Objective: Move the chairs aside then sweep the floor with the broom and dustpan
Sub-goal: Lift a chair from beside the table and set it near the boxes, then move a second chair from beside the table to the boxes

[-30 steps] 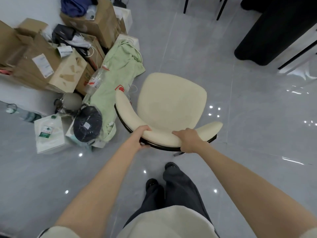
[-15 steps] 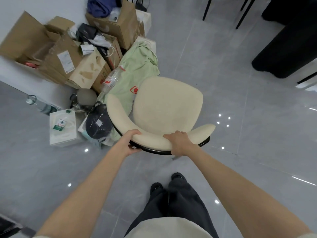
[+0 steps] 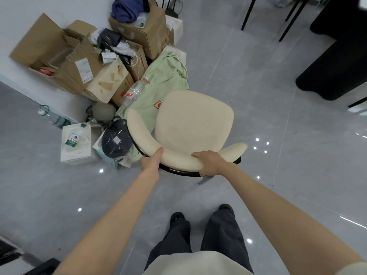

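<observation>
On the curved backrest of the cream chair (image 3: pixel 193 124), both hands are closed in a grip: the left hand (image 3: pixel 152 162) clasps the rail where it bends toward the left arm, thumb lying on top of the padding, and the right hand (image 3: pixel 210 162) is wrapped over the rail further right, fingers (image 3: pixel 204 173) curled down over the black frame edge beneath. Both bare forearms reach forward from the lower corners of the view. The chair stands on the grey tiled floor (image 3: pixel 278 175), its seat facing away from the person, one metal leg showing just below the right hand. Dark trousers and two dark shoes (image 3: pixel 225 208) are visible below, well behind the chair. Just beside the chair's left arm lies a pale green cloth (image 3: pixel 164 80), partly hidden by the seat, with a clear plastic bottle (image 3: pixel 134 92) resting on it. Further left, a heap of cardboard boxes (image 3: pixel 79 66) leans against the white wall, with a dark round bundle (image 3: pixel 116 140) and a flat white package (image 3: pixel 75 142) on the floor in front. Black furniture legs (image 3: pixel 247 14) rise at the top right.
</observation>
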The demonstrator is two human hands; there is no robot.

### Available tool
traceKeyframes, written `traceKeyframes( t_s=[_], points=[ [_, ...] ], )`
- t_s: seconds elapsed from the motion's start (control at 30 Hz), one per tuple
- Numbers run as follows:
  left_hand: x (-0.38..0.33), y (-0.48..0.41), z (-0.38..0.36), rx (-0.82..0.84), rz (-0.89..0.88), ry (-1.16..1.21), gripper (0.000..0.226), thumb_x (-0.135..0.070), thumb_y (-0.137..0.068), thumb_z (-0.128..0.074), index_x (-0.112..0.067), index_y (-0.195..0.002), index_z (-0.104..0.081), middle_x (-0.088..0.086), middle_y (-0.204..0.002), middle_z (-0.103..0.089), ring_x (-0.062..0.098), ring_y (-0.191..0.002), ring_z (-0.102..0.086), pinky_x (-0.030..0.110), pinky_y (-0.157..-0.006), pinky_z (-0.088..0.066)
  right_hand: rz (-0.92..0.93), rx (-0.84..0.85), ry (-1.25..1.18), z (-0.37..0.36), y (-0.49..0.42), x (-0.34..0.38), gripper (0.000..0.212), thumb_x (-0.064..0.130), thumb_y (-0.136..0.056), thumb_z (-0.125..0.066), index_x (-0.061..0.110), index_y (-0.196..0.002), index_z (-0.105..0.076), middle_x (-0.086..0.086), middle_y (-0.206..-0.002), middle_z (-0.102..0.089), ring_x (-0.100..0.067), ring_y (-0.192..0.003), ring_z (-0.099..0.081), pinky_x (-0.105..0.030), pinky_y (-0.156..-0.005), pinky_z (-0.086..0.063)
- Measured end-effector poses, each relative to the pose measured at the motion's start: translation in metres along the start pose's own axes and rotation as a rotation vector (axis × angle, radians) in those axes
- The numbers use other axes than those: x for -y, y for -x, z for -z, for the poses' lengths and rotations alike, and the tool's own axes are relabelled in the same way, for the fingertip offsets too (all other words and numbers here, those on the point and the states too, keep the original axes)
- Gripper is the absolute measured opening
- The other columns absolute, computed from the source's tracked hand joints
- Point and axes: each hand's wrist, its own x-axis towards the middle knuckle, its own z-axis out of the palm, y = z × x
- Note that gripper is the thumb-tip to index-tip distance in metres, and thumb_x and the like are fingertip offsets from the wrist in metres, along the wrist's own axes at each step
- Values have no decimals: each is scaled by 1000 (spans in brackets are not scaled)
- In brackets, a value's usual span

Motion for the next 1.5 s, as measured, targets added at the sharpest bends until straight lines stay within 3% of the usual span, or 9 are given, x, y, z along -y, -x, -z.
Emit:
traceKeyframes(
  t_s=[0.1, 0.2, 0.37, 0.63, 0.77, 1.03, 1.3, 1.4, 1.5],
  points=[
    [-2, 16, -8, -263, -302, -219, 57, -6, -73, -67, -5, -125, -44, 17, -130, -44, 34, -116, -50, 42, -98, -47, -9, -2, -297, 16, 13, -13, 57, 9, -78, -57, 24, -132, -54, 4, -133, -56, -19, -123, -50, -24, -99, -41],
    [-8, 44, -26, -364, -413, -363, 52, -6, -79, -63, -9, -127, -44, 15, -134, -37, 34, -120, -44, 46, -100, -43, -4, -132, -416, 38, 26, -38, 44, 11, -83, -54, 23, -125, -59, 4, -123, -63, -13, -103, -56, -20, -87, -39],
    [-2, 85, -97, -157, -525, -457, 32, -12, -84, -57, -12, -116, -58, 12, -122, -50, 29, -113, -52, 41, -101, -43, -32, -266, -395, 79, 60, -107, 44, 9, -89, -47, 20, -131, -53, 1, -130, -58, -18, -108, -53, -21, -86, -38],
    [-20, 150, -265, 72, -466, -320, 35, -8, -85, -54, -11, -120, -58, 12, -123, -57, 13, -77, -52, 25, -71, -41, -61, -469, -355, 185, 113, -241, 43, 11, -90, -52, 15, -133, -52, -3, -133, -58, -24, -117, -56, -25, -96, -40],
    [-58, 168, -333, 151, -533, -304, 36, -7, -87, -52, -10, -122, -55, 7, -114, -56, 16, -91, -50, 28, -81, -41, -83, -593, -421, 240, 117, -287, 41, 10, -89, -54, 11, -131, -55, -7, -130, -60, -26, -117, -56, -26, -96, -40],
    [-169, 150, -486, 280, -693, -378, 34, -9, -87, -51, -12, -121, -57, 3, -98, -57, 17, -85, -53, 20, -57, -38, -70, -700, -517, 359, 72, -355, 42, 10, -91, -50, 12, -133, -52, -5, -135, -56, -23, -120, -55, -27, -95, -42],
    [-316, 102, -664, 380, -693, -384, 36, -6, -90, -48, -8, -126, -53, -3, -82, -53, 5, -64, -47, 19, -56, -37, -87, -729, -542, 533, -37, -419, 43, 10, -92, -50, 13, -135, -50, -5, -137, -54, -23, -120, -55, -31, -92, -48],
    [-381, 88, -729, 389, -725, -394, 35, -6, -90, -48, -9, -124, -54, -1, -86, -55, 9, -69, -49, 21, -57, -37, -94, -747, -535, 609, -77, -444, 44, 11, -91, -51, 13, -135, -50, -5, -137, -54, -22, -121, -55, -22, -87, -41],
    [-432, 74, -780, 399, -752, -402, 35, -9, -89, -49, -13, -124, -54, 2, -102, -54, 15, -89, -51, 21, -61, -38, -96, -760, -526, 673, -110, -466, 45, 10, -91, -50, 13, -136, -49, -4, -138, -53, -22, -124, -53, -26, -96, -41]
  ],
)
